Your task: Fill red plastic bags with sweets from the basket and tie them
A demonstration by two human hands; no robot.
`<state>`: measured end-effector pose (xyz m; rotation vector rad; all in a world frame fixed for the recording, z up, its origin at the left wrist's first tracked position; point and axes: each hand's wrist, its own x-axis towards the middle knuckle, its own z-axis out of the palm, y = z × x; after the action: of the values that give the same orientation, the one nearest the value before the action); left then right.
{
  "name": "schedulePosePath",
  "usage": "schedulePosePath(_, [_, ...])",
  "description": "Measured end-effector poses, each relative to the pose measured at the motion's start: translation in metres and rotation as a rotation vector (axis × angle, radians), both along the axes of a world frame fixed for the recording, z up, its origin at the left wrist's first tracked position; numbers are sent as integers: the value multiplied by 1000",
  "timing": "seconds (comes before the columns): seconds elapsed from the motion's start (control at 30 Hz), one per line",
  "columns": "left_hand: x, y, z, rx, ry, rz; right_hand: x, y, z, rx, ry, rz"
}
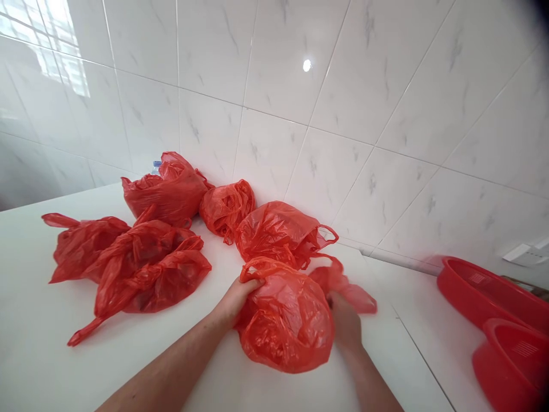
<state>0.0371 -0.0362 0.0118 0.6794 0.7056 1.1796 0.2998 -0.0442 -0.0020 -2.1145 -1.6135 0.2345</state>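
Note:
A red plastic bag sits in front of me on the white table, its mouth spread wide toward me. My left hand grips its left rim, thumb over the edge. On the other side my right hand is closed at the bag's right edge; its fingers are partly hidden behind the plastic. A flat piece of red plastic bag spreads out just beyond the right hand. Whatever is inside the open bag cannot be made out. Touching it from behind is another full red bag with loop handles.
Several filled red bags lie at the left, knotted. Against the tiled wall stand a large red bag and a rounder red bag. A bottle cap peeks out behind. Two red plastic baskets are at the right.

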Motion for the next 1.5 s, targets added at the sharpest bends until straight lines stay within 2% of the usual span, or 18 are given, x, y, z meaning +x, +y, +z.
schedulePosePath(0.13, [4,0,-3,-13,-38,-29,46,8,1,0,-53,-241])
schedulePosePath(0.23, [6,1,-6,0,-46,-39,66,20,3,19,-65,-299])
schedulePosePath(0.47, [7,2,-5,54,-2,-20,61,56,-5,146,-45,-188])
schedulePosePath(0.6, [8,3,-4,25,2,38,55,51,-12,267,65,-127])
schedulePosePath(0.67, [8,4,-5,29,26,88,50,44,-8,330,128,-100])
schedulePosePath(0.77, [9,4,-6,40,110,190,37,32,13,502,185,-119])
schedulePosePath(0.9, [12,1,-1,56,202,268,5,10,61,794,176,-178])
schedulePosePath(0.97, [13,-2,3,74,238,279,-17,-6,84,901,155,-95])
schedulePosePath(1.03, [15,-5,6,83,267,278,-43,-24,98,969,108,53])
schedulePosePath(1.1, [16,-8,8,98,251,252,-68,-39,102,855,66,308])
schedulePosePath(1.17, [18,-10,11,134,157,175,-88,-46,95,599,-1,566])
schedulePosePath(1.23, [18,-11,13,156,31,80,-97,-43,82,334,-110,662])
schedulePosePath(1.3, [17,-10,13,138,-63,28,-92,-34,69,95,-234,603])
schedulePosePath(1.37, [13,-5,12,95,-104,69,-76,-21,61,-79,-340,479])
schedulePosePath(1.5, [4,7,8,55,-74,257,-37,0,56,-203,-428,318])
